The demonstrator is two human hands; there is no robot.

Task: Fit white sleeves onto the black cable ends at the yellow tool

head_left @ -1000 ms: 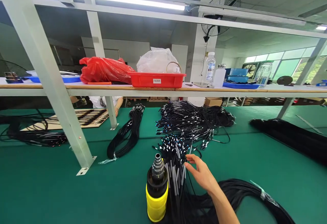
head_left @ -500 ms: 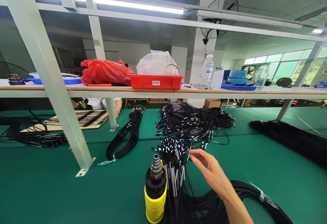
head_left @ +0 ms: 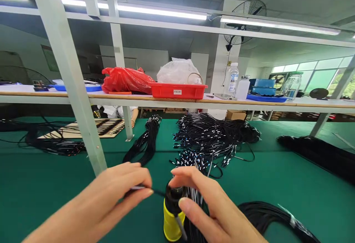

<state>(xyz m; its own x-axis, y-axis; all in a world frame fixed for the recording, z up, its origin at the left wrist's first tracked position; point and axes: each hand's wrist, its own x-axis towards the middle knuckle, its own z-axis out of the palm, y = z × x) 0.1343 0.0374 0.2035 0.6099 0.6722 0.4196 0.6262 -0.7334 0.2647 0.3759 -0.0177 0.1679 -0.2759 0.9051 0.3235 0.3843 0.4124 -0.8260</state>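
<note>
In the head view, my left hand (head_left: 122, 195) is closed, pinching a black cable (head_left: 158, 192); a grey piece shows between its fingers. From there the cable runs right to the top of an upright yellow and black hot air gun (head_left: 173, 219). My right hand (head_left: 210, 206) is at the gun's nozzle, thumb and forefinger apart and curved; its fingers partly hide the nozzle. A grey sleeve (head_left: 181, 227) hangs in front of the yellow body. Beside and behind the gun lies a bundle of black cables (head_left: 191, 158) with white tips and grey sleeves, partly covered by my right hand.
A large cable pile (head_left: 210, 132) lies behind. More bundles lie at back left (head_left: 146, 139), right (head_left: 313, 150) and front right (head_left: 266, 213). A white post (head_left: 80, 99) and a shelf (head_left: 194, 105) with a red tray (head_left: 177, 91) frame the green bench. Another person's arm (head_left: 134, 115) shows behind.
My left hand has come into view from the left, holding a cable. My right hand has moved from the bundle's tips down and left to the gun's nozzle. The view has shifted slightly.
</note>
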